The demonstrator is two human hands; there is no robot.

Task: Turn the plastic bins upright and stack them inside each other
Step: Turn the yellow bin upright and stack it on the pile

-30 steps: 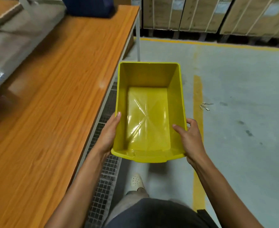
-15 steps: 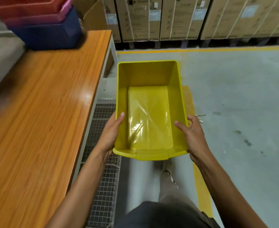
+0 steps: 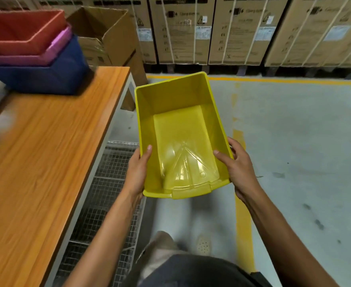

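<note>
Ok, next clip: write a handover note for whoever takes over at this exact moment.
Hands: left hand grips the left wall of the yellow bin, right hand the right wall, thumbs inside.
The yellow bin is upright, held in the air beside the table.
Done: red bin nested in purple bin, that in blue bin, upright at the table's far end.
Left: set the yellow bin into the red bin.

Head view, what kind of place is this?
Likely a warehouse or stockroom: strapped cartons lined up along the back, a concrete floor painted with yellow lines, and a long wooden table holding stacked bins.
</note>
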